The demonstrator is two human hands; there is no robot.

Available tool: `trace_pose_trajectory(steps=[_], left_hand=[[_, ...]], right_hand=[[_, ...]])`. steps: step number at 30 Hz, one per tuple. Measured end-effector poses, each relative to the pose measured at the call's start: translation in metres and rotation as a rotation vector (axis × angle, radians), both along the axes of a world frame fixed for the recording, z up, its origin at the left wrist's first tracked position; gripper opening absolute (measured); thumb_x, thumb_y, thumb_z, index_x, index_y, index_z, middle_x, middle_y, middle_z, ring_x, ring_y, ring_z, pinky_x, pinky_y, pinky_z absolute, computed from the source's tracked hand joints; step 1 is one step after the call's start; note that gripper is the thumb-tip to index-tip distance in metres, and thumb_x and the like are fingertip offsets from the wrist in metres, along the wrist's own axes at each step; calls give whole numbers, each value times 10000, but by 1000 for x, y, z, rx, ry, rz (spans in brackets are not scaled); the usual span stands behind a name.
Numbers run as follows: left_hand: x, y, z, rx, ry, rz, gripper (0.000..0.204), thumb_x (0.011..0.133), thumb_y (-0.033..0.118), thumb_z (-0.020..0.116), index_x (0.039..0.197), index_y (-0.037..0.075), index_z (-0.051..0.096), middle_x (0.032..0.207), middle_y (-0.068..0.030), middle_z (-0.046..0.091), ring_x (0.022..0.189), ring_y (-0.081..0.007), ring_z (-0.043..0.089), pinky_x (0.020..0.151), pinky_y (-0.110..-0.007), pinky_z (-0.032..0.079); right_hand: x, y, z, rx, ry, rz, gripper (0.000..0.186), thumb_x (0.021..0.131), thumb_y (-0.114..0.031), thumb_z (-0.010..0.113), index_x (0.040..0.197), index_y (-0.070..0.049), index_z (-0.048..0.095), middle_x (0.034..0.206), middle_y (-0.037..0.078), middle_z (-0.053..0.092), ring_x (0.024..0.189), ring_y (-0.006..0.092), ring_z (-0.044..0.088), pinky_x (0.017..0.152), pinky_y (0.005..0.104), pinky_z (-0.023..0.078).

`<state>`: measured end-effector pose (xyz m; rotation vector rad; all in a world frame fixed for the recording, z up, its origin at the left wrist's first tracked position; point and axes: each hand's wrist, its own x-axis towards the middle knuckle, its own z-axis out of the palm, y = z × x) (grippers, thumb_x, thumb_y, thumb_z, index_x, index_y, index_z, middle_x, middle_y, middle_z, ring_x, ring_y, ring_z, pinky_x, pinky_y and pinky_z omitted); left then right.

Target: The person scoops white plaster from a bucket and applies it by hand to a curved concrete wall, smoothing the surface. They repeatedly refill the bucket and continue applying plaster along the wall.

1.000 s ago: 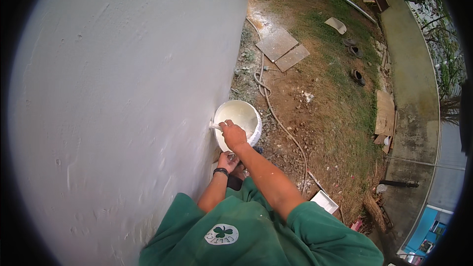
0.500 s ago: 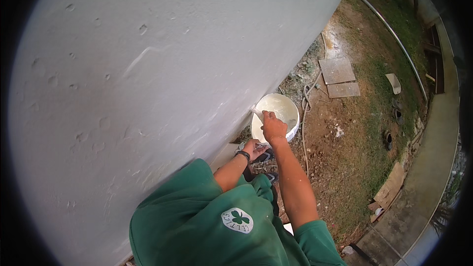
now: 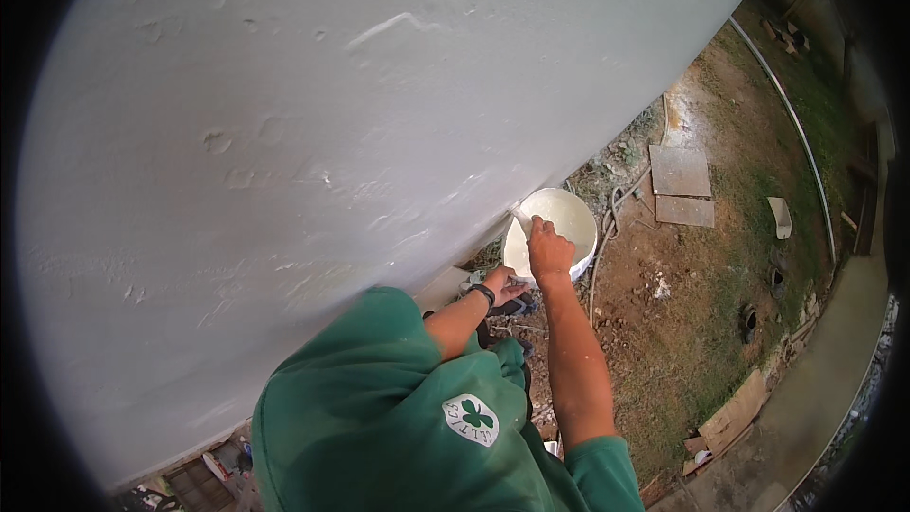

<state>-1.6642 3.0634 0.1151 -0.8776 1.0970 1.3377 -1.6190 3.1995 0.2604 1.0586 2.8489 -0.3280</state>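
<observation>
A white bucket point(image 3: 580, 228), its inside coated with cream-white paint, stands close to the wall on the ground below me. My right hand point(image 3: 552, 251) is closed over the bucket's opening, gripping what looks like a paintbrush point(image 3: 519, 214). The whitish end of the brush points left to the bucket's rim on the wall side; its bristles are too small to make out clearly. At the bucket's near-left edge, my left hand point(image 3: 505, 283) grips the rim, a dark band round its wrist. The far side of the bucket stays uncovered by either hand.
A pale painted wall point(image 3: 284, 133) with dents and ridges fills the left. Right of the bucket lie a hose point(image 3: 597, 270), flat boards point(image 3: 681, 173) and dark shoes point(image 3: 748, 322) on dirt and grass. A long pale pipe point(image 3: 794, 118) and a concrete strip point(image 3: 815, 389) run farther right.
My view has shifted, so the wall, bucket and ground appear farther right. The right hand stays over the bucket with the brush near its rim; the left hand remains at the near edge.
</observation>
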Motion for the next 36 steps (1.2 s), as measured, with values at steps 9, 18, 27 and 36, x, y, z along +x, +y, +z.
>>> trace_pose_trajectory(steps=[9, 18, 27, 36], left_hand=[[-10, -3, 23, -17, 81, -107, 394, 911, 0, 527, 1294, -74, 466, 1291, -252, 558, 1202, -473, 599, 1032, -576, 578], [-34, -30, -52, -57, 112, -198, 328, 928, 59, 558, 1239, -27, 497, 1269, -187, 511, 1176, -330, 558, 980, -412, 534], [-50, -25, -57, 50, 109, -429, 179, 966, 99, 503, 1027, 20, 651, 1006, -84, 677, 898, -196, 646, 815, -344, 531], [-54, -19, -44, 280, 161, -486, 279, 1051, 277, 502, 1184, 59, 615, 1112, -111, 687, 1030, -290, 685, 882, -461, 576]], right_hand=[[-3, -1, -9, 51, 13, -40, 160, 970, -201, 596, 1103, -113, 593, 938, 47, 688, 691, 239, 753, 570, 403, 544], [-12, -8, -16, -113, -16, -160, 292, 957, -167, 573, 1229, -66, 609, 1100, 110, 717, 751, 247, 764, 615, 419, 537], [-14, -9, -11, -176, -10, -204, 253, 952, -162, 578, 1167, -34, 624, 1241, 184, 695, 756, 246, 765, 574, 387, 521], [-17, -15, -15, -119, -8, -231, 245, 951, -176, 583, 1144, -29, 620, 1107, 147, 699, 705, 238, 754, 520, 386, 522]])
